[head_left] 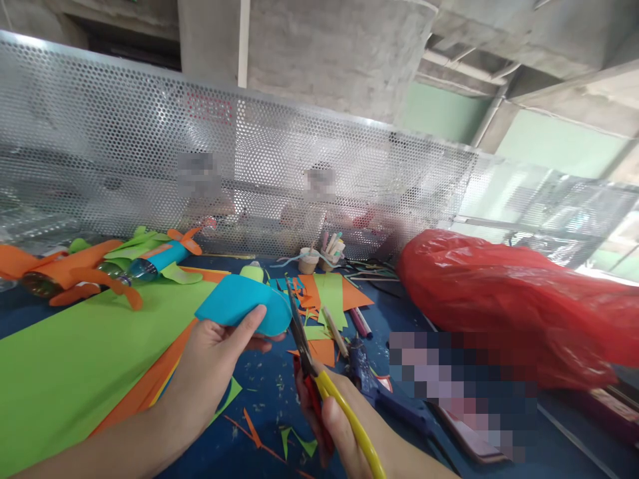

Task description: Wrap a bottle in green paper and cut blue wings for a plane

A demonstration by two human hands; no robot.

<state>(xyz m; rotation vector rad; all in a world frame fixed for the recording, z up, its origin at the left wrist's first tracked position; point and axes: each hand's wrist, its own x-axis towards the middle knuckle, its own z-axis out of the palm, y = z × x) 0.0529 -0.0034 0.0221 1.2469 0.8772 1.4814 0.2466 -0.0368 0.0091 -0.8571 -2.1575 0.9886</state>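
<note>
1. Concrete column (pixel 329 53) and perforated metal screen (pixel 124 133) fill our bkgd, beyond the dark blue tabletop (pixel 269 382)
2. Our left hand (pixel 219 342) pinches a blue paper piece (pixel 239 303), thumb on top, other fingers underneath; the piece sits approx mid-view, above the tabletop, rounded at its rt end
3. Our right hand (pixel 349 396) has its fingers curled round the red & yellow handles of the scissors (pixel 305 349); blades look nearly together, tips pointing away from us, just beside the paper's rt edge, but we can't tell if they touch it
4. To our L: big green sheet (pixel 104 346) over orange paper, w/ orange bottle craft (pixel 80 266) & blue bottle craft (pixel 160 259) at its far end
5. To our R: glue gun (pixel 387 396) nr the right hand, red plastic bag (pixel 499 293) farther off
</note>
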